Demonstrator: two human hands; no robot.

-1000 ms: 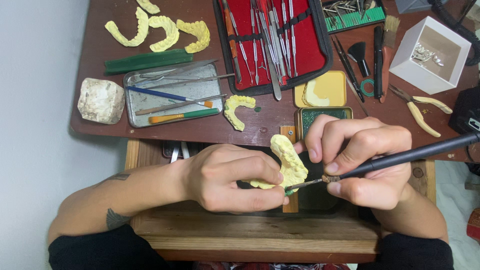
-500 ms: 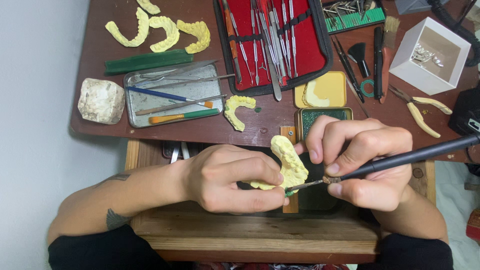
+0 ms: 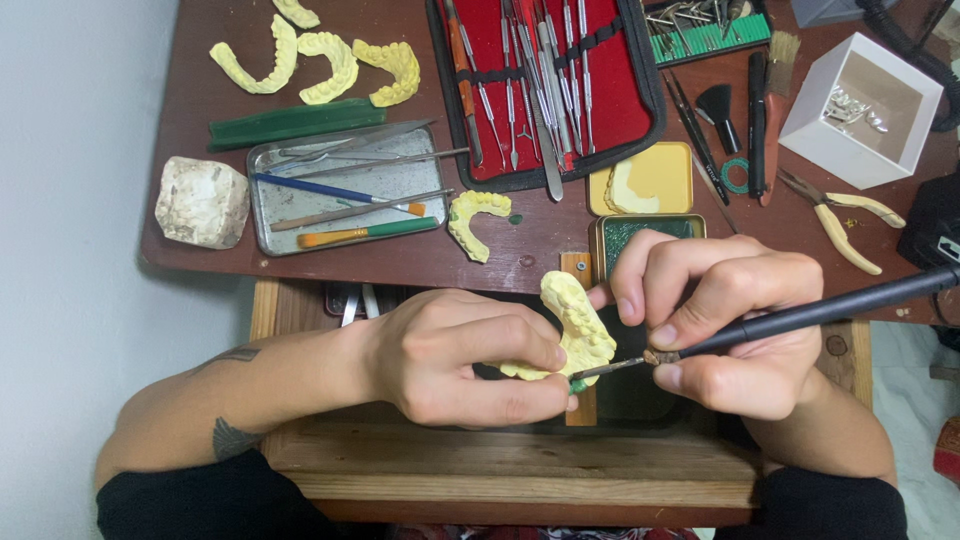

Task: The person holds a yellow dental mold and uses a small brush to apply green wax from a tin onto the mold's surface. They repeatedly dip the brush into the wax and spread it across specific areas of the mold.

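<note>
My left hand (image 3: pixel 455 355) grips a yellow dental cast (image 3: pixel 575 325), a jaw-shaped plaster model held upright over a small wooden peg (image 3: pixel 578 330). My right hand (image 3: pixel 725 325) holds a long black handled tool (image 3: pixel 810 315) like a pen. Its thin metal tip touches the lower edge of the cast, where a small green blob sits. The two hands almost touch around the cast.
On the brown table lie more yellow casts (image 3: pixel 320 55), another cast (image 3: pixel 475 222), a metal tray of tools (image 3: pixel 340 190), a white plaster block (image 3: pixel 202 200), a red instrument case (image 3: pixel 550 85), a yellow tin (image 3: pixel 645 180), pliers (image 3: pixel 840 215) and a white box (image 3: pixel 860 110).
</note>
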